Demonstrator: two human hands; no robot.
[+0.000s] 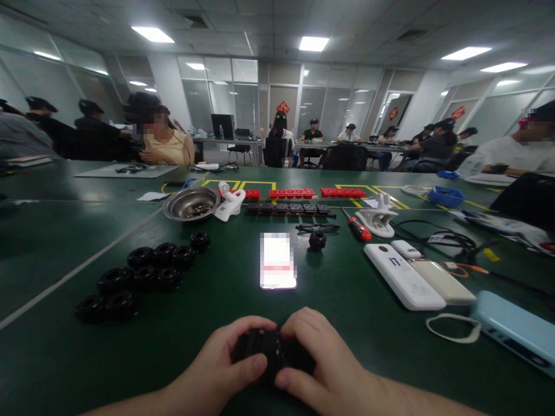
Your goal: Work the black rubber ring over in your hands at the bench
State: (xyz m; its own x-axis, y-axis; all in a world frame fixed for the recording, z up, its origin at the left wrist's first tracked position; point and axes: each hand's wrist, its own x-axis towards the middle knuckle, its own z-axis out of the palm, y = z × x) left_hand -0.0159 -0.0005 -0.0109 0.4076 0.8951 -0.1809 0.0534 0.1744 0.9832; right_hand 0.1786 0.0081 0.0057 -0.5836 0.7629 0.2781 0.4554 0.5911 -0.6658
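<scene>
My left hand [221, 361] and my right hand [321, 358] meet at the near edge of the green table [52, 346]. Both are closed round a black ribbed part [264, 349] that looks like a small rubber tyre; thumbs press its near side and fingers curl over its top. Several more black tyres [143, 271] lie in a loose group to the left. One single black tyre [317, 240] stands further out, past a lit phone [278, 260] lying flat straight ahead of my hands.
A metal bowl [191, 203] with small parts, white clips [229, 202], red strips [291, 193], black blocks [288, 209] and a red-handled screwdriver [358, 228] lie at the back. White power banks [403, 276], cables [451, 240] and a light blue device [515, 329] sit right. Other people sit at further tables.
</scene>
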